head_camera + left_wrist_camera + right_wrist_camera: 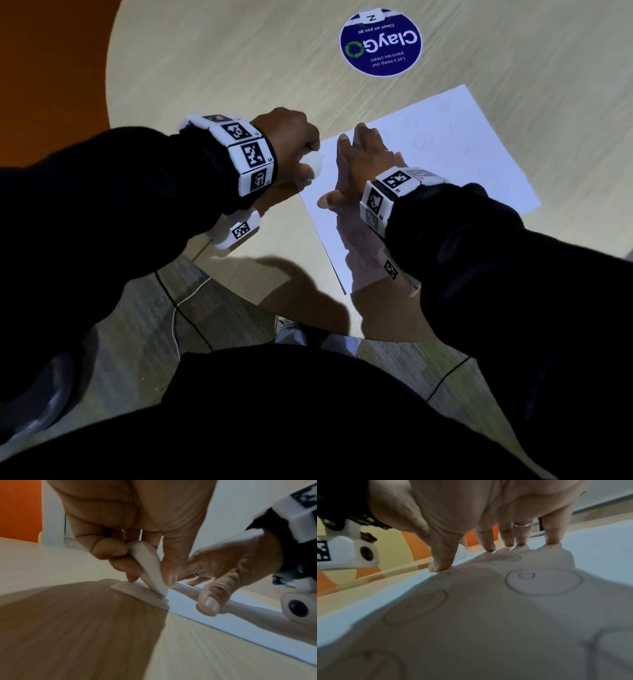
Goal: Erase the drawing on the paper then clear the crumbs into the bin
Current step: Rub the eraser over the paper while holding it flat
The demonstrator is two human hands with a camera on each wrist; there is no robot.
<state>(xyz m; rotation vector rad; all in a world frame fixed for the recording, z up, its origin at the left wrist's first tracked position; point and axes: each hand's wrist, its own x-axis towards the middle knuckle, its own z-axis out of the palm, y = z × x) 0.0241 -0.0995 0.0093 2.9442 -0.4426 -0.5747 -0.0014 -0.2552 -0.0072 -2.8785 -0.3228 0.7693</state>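
Left hand (137, 536) pinches the eraser (150, 566), its tip on the paper (445, 164); right hand (363, 161) presses spread, straight fingers (441, 561) onto the sheet.

Pale wood-grain table top (239, 68), smooth, faint sheen. Matt white paper (462, 164), thin and flat. Smooth matt white eraser (150, 566). Glossy blue sticker (380, 42). Black cloth sleeves (102, 192).

The right hand (363, 161) and its sleeve are covering part of the paper (445, 144), hiding any pencil rings beneath the palm. Beyond the fingertips (489, 547), faint marks are blurring. The left hand's (137, 534) curled fingers are hiding the eraser's (150, 566) top.
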